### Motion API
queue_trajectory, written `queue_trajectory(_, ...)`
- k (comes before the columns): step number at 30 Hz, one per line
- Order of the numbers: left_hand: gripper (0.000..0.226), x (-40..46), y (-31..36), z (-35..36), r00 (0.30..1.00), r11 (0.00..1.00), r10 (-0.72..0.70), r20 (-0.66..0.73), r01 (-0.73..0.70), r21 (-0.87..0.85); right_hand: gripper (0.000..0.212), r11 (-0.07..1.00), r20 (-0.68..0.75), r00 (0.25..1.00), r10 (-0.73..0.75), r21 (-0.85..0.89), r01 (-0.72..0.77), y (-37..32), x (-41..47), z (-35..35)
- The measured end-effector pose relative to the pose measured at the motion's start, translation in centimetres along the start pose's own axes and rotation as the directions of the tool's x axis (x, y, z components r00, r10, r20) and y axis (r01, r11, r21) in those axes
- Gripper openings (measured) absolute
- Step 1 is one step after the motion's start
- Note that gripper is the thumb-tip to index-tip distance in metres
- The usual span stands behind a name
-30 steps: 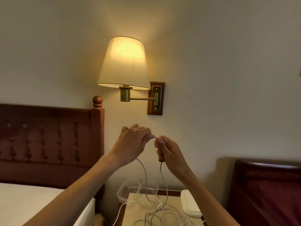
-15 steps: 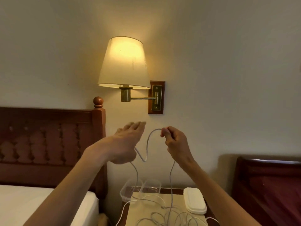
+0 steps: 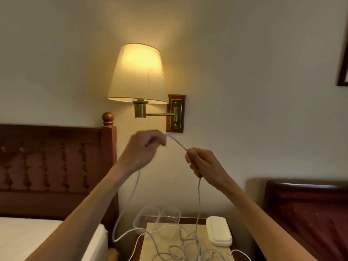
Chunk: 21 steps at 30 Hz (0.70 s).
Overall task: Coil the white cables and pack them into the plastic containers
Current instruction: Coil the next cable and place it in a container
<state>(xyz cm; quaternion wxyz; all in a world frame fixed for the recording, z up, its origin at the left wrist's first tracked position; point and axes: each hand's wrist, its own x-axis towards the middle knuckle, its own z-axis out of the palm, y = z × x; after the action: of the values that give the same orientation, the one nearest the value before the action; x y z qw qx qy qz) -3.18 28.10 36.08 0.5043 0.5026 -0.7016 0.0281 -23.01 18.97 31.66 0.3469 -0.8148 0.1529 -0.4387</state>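
Both hands are up before the wall lamp (image 3: pixel 138 74): the left hand (image 3: pixel 144 147) curls round the white cable (image 3: pixel 177 143) and the right hand (image 3: pixel 202 162) pinches it, the rest trailing to a tangle on the nightstand (image 3: pixel 150 247) by two clear plastic containers (image 3: pixel 157 217). It looks light, limp and snag-prone, best gripped near the end

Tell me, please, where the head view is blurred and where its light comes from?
Head view: the left hand is smeared by motion, its grip on the white cable soft; the right hand is sharper. Warm light comes from the wall lamp, leaving the headboard dim.
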Motion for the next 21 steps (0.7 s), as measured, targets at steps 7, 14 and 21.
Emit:
queue_trajectory(7, 0.036, 1.0, -0.9, -5.9, 0.876, 0.784, -0.459, 0.149, 0.321, 0.531, 0.039, 0.972, -0.194, 0.953, 0.235, 0.029, -0.233, 6.1, -3.8, -2.7)
queue_trajectory(14, 0.072, -1.1, 1.8, 4.4, 0.948, 0.924, -0.068, 0.310, -0.057, 0.377, 0.030, 0.945, -0.148, 0.988, -0.049, -0.327, -0.002, 0.9, -0.6, -0.8)
queue_trajectory(21, 0.023, -0.2, -3.1, 6.9, 0.973, 0.965, 0.200, 0.117, -0.216, 0.149, 0.039, 0.856, 0.146, 0.904, 0.401, 0.292, -0.426, 0.7, -3.3, -2.9)
